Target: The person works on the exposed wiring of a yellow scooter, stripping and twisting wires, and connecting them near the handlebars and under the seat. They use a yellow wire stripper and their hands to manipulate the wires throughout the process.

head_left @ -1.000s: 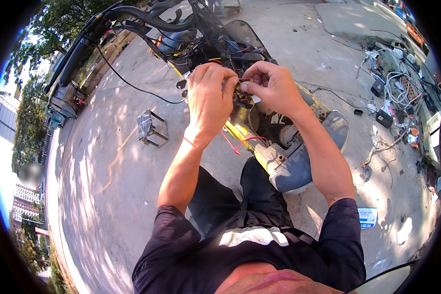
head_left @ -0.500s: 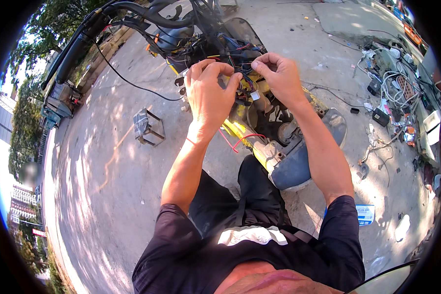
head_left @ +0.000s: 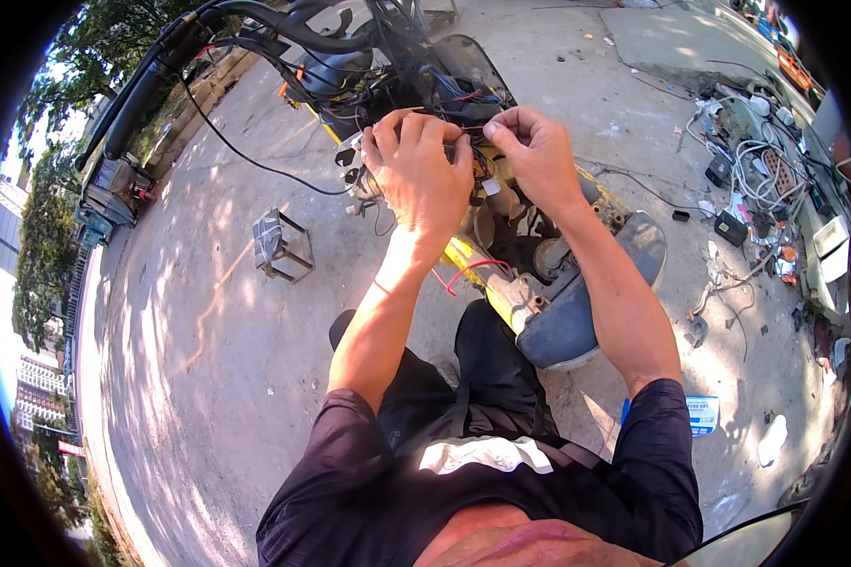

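Observation:
My left hand is bent over the tangled wiring of a stripped vehicle with a yellow frame; its thumb and fingers are closed, their tips partly hidden. Just to its right, my right hand pinches what looks like a thin wire between thumb and forefinger, the other fingers curled. A small white connector hangs below the hands. Lower down, a red wire loops over the frame beside a dark grey rounded panel.
Black handlebar tubing arches at upper left. A small stool stands on the concrete to the left. Loose cables and debris lie heaped on the right. A blue-and-white package lies at lower right. Trees and buildings line the far left.
My hands, together a second ago, parted and rose slightly. Since then my left hand has shifted right, closer to the right one, with its thumb tucked in among the wires.

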`<state>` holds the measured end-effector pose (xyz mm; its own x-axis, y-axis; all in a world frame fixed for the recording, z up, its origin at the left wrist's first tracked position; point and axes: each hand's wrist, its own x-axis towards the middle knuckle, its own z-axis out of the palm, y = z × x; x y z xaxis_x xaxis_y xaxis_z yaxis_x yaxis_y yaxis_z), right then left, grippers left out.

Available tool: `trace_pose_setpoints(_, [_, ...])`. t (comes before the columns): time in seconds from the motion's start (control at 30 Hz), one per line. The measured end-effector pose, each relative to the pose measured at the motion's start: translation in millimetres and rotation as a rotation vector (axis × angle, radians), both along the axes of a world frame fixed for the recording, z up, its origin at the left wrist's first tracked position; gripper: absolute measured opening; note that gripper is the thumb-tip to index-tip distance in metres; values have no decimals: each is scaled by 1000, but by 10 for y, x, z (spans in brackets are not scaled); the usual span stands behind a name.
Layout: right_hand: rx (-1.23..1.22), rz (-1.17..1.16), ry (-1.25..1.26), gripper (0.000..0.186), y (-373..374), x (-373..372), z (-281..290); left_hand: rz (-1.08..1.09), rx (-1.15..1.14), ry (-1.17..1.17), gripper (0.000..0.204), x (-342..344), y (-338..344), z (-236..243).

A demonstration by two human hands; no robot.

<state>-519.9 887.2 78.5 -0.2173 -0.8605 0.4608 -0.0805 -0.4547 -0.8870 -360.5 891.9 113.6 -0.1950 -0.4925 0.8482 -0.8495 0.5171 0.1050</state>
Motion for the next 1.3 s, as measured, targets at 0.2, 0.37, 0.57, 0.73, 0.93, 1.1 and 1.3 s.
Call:
trace_pose_setpoints(0.2, [-15, 0, -15, 19, -7, 39, -16, -36, 14, 63, 13, 19, -33, -28])
trace_pose_setpoints(0.37, [13, 13, -42, 19, -13, 88, -40, -1, -11, -19, 16, 17, 1, -8])
trace_pose_setpoints(0.57, [32, 32, -30, 19, 4, 114, -40, 19, 52, 10, 21, -8, 64, 8])
trace_pose_setpoints(0.73, [-12, 11, 38, 20, -40, 129, -99, 48, 55, -13, 20, -11, 78, -16])
trace_pose_setpoints(0.93, [19, 8, 49, 20, -6, 170, -55, 82, -14, -31, 18, -7, 97, -55])
trace_pose_setpoints(1.1, [10, 13, 52, 22, -45, 156, -92, 165, -81, -99, 18, -45, 83, -90])
trace_pose_setpoints(1.3, [11, 66, -3, 23, -46, 183, -106, 206, -50, -89, 17, -64, 113, -82])
